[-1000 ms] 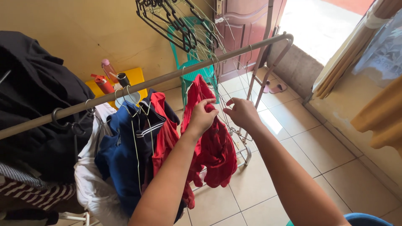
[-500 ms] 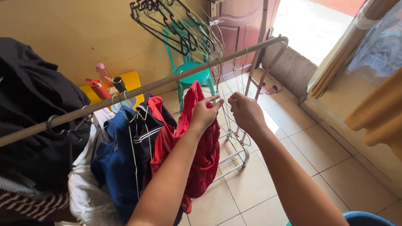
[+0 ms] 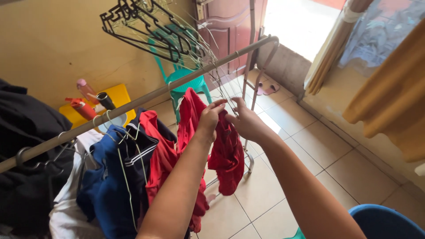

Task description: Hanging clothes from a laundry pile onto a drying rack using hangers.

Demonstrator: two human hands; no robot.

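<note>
A: What are the two hands doing at the rail?

B: The left hand (image 3: 208, 120) is pinching the top of a red garment (image 3: 223, 155), thumb and fingers pressed together on the cloth. The right hand (image 3: 245, 124) is closing on the same garment just beside it, with its fingertips meeting the left hand's fingers near a thin wire hanger (image 3: 223, 90).

A: And where is that red garment sitting?

B: It is hanging below the clothes rail (image 3: 146, 97), drooping from both hands toward the tiled floor (image 3: 327, 150). I cannot tell whether the hanger is already threaded through it.

A: What is hanging beside it?

B: To its left, a second red garment (image 3: 161, 155) is hanging from the rail, then a navy jacket with white stripes (image 3: 137, 155), a blue garment (image 3: 102, 186), a white cloth (image 3: 66, 208) and black clothing (image 3: 31, 146) at the far end.

A: Anything above the rail?

B: A bunch of black and wire hangers (image 3: 150, 26) is sticking up over it, in front of a green plastic chair (image 3: 183, 77) and a wooden door (image 3: 230, 26).

A: And lower down?

B: A yellow stool (image 3: 119, 95) by the wall is carrying bottles (image 3: 84, 104), pink slippers (image 3: 265, 88) are lying near the doorway, and a blue tub (image 3: 389, 223) is showing at the bottom right corner.
</note>
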